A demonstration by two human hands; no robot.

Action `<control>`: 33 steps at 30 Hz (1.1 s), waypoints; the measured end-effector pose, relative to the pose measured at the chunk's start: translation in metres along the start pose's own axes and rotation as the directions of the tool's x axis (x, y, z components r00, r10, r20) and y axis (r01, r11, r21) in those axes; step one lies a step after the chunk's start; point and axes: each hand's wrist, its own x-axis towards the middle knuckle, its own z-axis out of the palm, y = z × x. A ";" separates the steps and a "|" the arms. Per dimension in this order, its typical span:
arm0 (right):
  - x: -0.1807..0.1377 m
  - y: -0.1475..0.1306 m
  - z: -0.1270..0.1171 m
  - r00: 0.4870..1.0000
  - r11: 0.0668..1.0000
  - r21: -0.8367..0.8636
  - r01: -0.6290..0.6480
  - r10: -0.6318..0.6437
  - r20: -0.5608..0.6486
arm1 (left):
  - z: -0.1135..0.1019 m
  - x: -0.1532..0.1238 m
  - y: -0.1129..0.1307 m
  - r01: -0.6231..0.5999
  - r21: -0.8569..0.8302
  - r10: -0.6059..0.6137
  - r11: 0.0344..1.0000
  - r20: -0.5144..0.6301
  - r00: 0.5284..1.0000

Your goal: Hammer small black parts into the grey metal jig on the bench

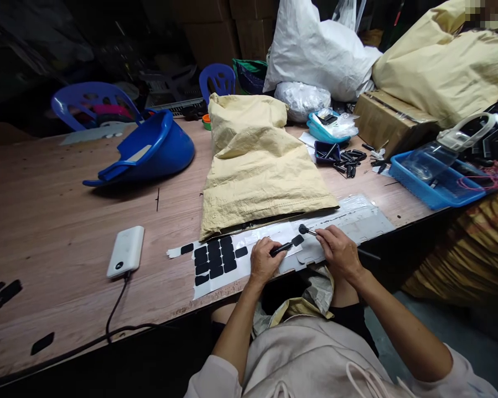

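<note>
Brown wooden table [66,232] bearing a slumped yellow woven sack [253,166]. Before it lies a white backing sheet [265,236] of black rounded foam pads [216,260] (thin, soft, light, probably sticky; best lifted by an edge). The left hand [264,262] grips a slim black rod [281,249] beside one loose pad [297,240]; the right hand [339,251] pinches a round-headed black pin [302,229], seemingly metal.

No text, label, brand or number can be read anywhere. A small dark mark is seen on the white power bank [125,251], but it is too small to be made out. No legible print is shown on the cardboard box [392,119], on the yellow sack [253,166] or on the white sheet [253,243] with black pads.
</note>
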 end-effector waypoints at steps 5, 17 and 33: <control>0.014 0.054 0.007 0.994 0.990 -0.104 0.095 -0.090 0.057 | -0.001 0.000 0.001 -0.007 -0.004 0.007 1.000 0.001 1.000; 0.019 0.079 0.025 0.993 0.993 -0.051 0.103 -0.100 0.055 | -0.001 -0.002 0.001 -0.061 0.069 0.062 0.996 -0.019 0.998; 0.033 0.068 0.011 0.995 0.995 0.013 0.099 -0.099 -0.010 | 0.001 -0.001 0.004 -0.023 0.039 0.023 0.999 -0.002 1.000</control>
